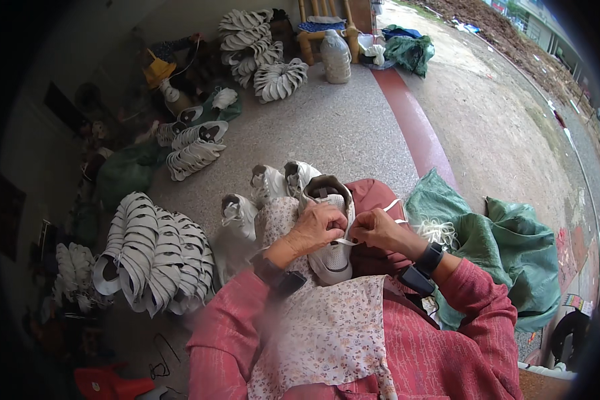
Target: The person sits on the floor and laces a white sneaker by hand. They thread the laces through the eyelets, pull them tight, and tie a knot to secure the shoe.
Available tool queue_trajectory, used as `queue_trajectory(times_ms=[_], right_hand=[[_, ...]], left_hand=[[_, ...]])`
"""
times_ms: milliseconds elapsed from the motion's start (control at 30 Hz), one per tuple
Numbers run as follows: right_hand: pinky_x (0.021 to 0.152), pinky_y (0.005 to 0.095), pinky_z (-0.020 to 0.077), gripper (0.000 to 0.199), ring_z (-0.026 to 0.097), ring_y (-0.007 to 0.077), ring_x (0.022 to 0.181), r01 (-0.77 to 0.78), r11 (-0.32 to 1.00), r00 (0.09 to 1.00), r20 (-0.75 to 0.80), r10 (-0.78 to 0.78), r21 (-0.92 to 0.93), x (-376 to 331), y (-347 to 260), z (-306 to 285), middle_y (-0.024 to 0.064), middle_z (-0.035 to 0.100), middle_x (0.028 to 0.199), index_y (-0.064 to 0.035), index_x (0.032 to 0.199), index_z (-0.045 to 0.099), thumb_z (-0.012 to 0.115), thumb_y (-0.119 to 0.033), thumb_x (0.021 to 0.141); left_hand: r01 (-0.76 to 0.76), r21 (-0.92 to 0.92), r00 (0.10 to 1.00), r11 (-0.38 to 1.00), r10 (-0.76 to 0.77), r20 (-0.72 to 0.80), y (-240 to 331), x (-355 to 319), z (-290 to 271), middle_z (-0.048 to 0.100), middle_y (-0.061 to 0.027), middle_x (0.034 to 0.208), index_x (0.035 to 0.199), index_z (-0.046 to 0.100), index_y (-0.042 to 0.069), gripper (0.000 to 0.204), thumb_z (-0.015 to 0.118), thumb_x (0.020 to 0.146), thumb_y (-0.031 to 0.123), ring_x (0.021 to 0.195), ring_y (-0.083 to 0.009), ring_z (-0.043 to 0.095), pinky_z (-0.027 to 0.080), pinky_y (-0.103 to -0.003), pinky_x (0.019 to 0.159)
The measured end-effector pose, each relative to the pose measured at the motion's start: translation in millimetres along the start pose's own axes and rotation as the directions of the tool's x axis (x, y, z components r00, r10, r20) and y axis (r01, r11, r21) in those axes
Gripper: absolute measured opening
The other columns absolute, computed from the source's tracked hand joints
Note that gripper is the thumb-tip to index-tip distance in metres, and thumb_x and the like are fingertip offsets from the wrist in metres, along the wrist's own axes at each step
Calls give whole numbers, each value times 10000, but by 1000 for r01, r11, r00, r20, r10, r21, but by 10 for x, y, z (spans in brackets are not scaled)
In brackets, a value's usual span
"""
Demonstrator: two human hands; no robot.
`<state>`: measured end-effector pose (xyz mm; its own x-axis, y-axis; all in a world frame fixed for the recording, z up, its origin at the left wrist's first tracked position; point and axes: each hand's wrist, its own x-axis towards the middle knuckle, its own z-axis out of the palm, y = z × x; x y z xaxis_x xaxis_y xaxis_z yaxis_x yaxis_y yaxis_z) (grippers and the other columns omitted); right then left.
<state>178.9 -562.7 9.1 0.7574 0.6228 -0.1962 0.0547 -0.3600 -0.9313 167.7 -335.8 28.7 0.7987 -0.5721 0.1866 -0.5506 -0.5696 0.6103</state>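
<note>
A pale sneaker with a dark collar rests on my lap, its toe toward me. Over its tongue my left hand is closed in a pinch on the white shoelace. Just to the right, my right hand pinches the same lace, its fingers curled and the lace stretched short between both hands. The fingertips partly cover the lace holes. Three other laced white sneakers stand beyond my left knee, on the floor side. A floral apron covers my lap.
Stacked unfinished shoe uppers stand at left, with more piles at the back. A green sack lies at right, a bundle of white laces on it. Farther off are a large plastic jug and a bamboo chair.
</note>
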Motion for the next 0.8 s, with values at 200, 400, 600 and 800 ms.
queue_trajectory(times_ms=[200, 400, 600, 800], right_hand=[[753, 443, 537, 451, 674, 347, 903, 211, 800, 945, -92, -314, -561, -16, -323, -180, 121, 631, 1049, -71, 1147, 629, 810, -175, 747], [774, 459, 510, 404, 637, 349, 971, 409, 681, 896, 125, -427, -607, 105, -262, -252, 113, 600, 1056, -95, 1056, 615, 831, -174, 724], [778, 428, 481, 310, 603, 316, 917, 524, 687, 831, 129, -540, -504, 198, -56, -330, 97, 561, 968, -93, 958, 606, 803, -250, 776], [782, 418, 473, 276, 597, 315, 918, 544, 722, 828, 135, -544, -428, 276, 35, -352, 98, 555, 961, -92, 934, 596, 760, -291, 838]], left_hand=[[-74, 104, 996, 992, 77, -32, 0, -9, 17, 647, -17, 844, 851, 687, 111, 129, 757, 755, 159, 865, -198, 626, 398, -351, 831], [-218, 159, 976, 963, 220, 10, -64, 35, -1, 653, -25, 892, 891, 691, 102, 154, 751, 760, 154, 883, -214, 637, 410, -373, 845], [-137, 44, 990, 990, 135, 48, -93, 70, -33, 646, -24, 863, 891, 694, 109, 144, 748, 766, 153, 849, -209, 629, 413, -355, 837], [-106, -49, 994, 993, 108, 34, -101, 121, -39, 631, -37, 807, 829, 691, 85, 92, 748, 775, 135, 786, -216, 630, 439, -334, 773]])
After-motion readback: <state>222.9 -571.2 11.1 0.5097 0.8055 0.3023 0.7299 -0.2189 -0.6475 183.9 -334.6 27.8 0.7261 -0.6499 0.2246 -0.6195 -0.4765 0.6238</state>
